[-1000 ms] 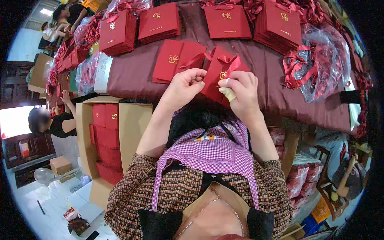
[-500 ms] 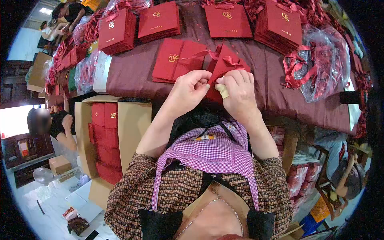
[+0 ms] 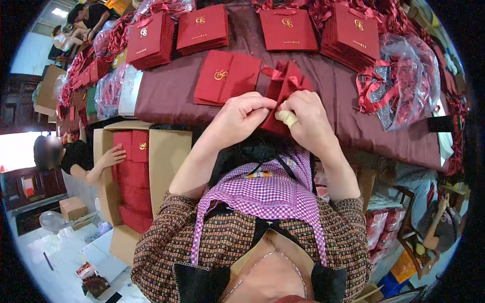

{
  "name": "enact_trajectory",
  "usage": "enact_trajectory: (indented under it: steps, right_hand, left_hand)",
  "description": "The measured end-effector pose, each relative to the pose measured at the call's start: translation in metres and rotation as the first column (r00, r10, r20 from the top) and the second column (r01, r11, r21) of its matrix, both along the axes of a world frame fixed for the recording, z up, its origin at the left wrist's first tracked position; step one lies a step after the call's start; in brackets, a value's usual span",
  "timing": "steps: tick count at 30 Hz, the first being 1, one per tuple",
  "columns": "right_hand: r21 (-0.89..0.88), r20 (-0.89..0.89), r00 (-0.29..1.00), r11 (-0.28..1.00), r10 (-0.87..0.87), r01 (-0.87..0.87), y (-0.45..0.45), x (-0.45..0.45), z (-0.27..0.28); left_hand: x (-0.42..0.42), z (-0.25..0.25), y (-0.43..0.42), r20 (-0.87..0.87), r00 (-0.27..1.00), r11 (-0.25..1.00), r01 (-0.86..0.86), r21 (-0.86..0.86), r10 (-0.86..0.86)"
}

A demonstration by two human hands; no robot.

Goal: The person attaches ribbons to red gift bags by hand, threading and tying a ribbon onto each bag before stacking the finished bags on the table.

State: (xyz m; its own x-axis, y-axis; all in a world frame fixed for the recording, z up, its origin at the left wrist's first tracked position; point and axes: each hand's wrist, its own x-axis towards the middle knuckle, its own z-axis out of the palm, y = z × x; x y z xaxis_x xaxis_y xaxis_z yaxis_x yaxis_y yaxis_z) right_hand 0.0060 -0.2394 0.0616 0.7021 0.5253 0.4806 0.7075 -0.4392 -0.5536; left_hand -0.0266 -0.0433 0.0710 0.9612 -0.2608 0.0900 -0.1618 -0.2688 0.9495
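Note:
A small red paper gift bag (image 3: pixel 283 87) stands tilted at the table's front edge, held between my two hands. My left hand (image 3: pixel 238 120) is closed in a pinch on the bag's near left edge. My right hand (image 3: pixel 309 116) grips its right side, close to a red ribbon (image 3: pixel 294 85); a pale yellow cover (image 3: pixel 287 117) wraps one of its digits. What lies under the fingertips is partly hidden. Just left of the bag, flat red bags (image 3: pixel 222 78) with a gold logo lie on the cloth.
Stacks of red bags (image 3: pixel 202 29) line the table's far side. Clear plastic with red ribbons (image 3: pixel 401 91) lies at right. An open carton (image 3: pixel 169 161) of red packs stands at left, with a co-worker's hand (image 3: pixel 112 156) on it. Another person (image 3: pixel 439 222) sits at right.
The bag in my hands has turned more upright, and its ribbon no longer stretches leftward over the flat bags. The co-worker's hand at left has moved onto the carton's red packs.

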Motion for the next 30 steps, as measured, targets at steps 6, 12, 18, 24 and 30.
enact_trajectory:
  steps: [6, 12, 18, 24, 30]
  right_hand:
    - [0.097, -0.077, 0.996, 0.994, -0.039, 0.047, -0.001, -0.005, -0.008]
    - [0.188, -0.168, 0.983, 0.977, -0.073, 0.105, 0.000, -0.009, -0.021]
    - [0.286, -0.498, 0.866, 0.952, 0.051, 0.109, -0.012, -0.004, 0.001]
    - [0.018, -0.464, 0.886, 1.000, 0.000, 0.010, -0.009, 0.003, -0.012]
    - [0.031, -0.428, 0.904, 0.999, -0.019, 0.036, -0.007, -0.002, -0.045]
  left_hand:
    - [0.008, -0.013, -0.004, 0.250, 0.968, 0.992, -0.012, 0.125, -0.020]
    - [0.010, -0.017, -0.008, 0.348, 0.937, 0.968, -0.047, 0.247, -0.043]
    - [0.010, -0.010, -0.006, 0.257, 0.966, 0.972, -0.022, 0.232, -0.039]
    - [0.012, -0.023, -0.015, 0.201, 0.979, 0.984, -0.013, 0.178, -0.024]
    - [-0.006, -0.047, -0.003, 0.210, 0.957, 0.944, -0.244, 0.220, 0.198]
